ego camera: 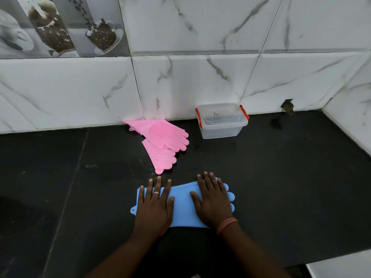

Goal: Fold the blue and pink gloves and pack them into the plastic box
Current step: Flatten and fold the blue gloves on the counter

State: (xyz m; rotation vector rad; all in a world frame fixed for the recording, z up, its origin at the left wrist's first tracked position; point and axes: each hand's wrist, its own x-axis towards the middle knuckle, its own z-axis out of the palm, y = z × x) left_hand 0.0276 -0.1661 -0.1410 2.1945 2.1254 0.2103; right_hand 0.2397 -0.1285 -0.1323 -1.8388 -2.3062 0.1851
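Observation:
The blue gloves point(181, 205) lie flat on the black counter near me, cuff to the left and fingers to the right. My left hand point(153, 205) rests flat on the cuff end, fingers spread. My right hand point(212, 201) presses flat on the finger end. Two pink gloves point(163, 140) lie farther back by the wall, one overlapping the other. The clear plastic box point(220, 125), with its lid on and orange clips at both ends, stands against the wall to their right.
The black counter point(281, 187) ends at a marble-tiled wall point(180, 83) behind and on the right. A small dark hole point(287, 106) sits in the wall near the back right corner. The counter's front edge drops off at the lower right.

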